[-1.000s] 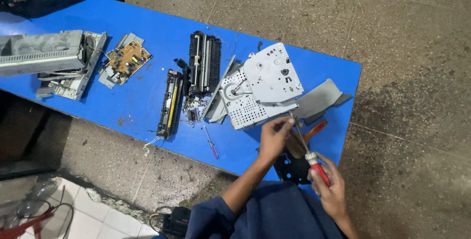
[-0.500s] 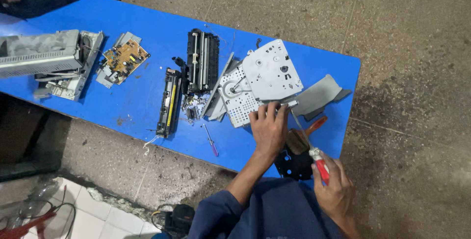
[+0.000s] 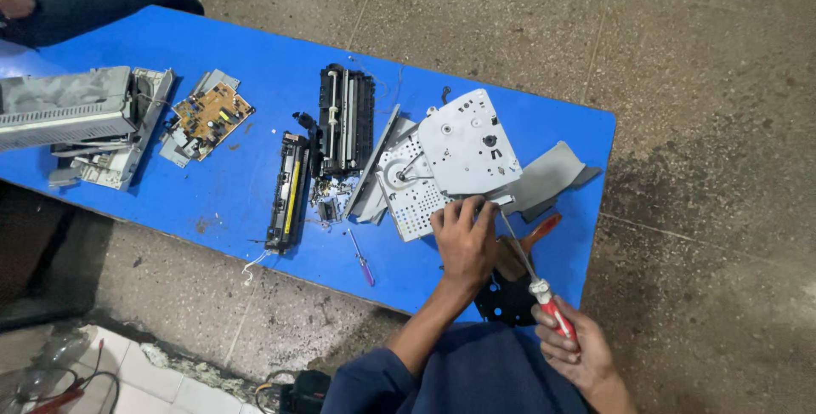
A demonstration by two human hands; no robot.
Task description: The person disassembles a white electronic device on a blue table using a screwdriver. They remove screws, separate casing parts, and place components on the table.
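Screwdriver (image 3: pixel 541 280) being gripped by right hand (image 3: pixel 571 348), tip at metal plate (image 3: pixel 466 146); left hand (image 3: pixel 463 240) pressing plate's edge on blue bench (image 3: pixel 255 57).

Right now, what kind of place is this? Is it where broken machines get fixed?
Probably a small repair workshop. Taken-apart machine parts lie on a blue table: a circuit board, a black roller unit and metal plates. The right hand holds a screwdriver.

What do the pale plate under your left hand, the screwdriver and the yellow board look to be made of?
Plate: likely sheet metal, matte pale grey, thin and flat with punched holes.
Screwdriver: bright steel-looking shaft, glossy red and white handle, probably plastic, in the right hand.
Board: circuit board, dull yellow-tan laminate with small parts on it.
Left hand rests at the plate's edge.
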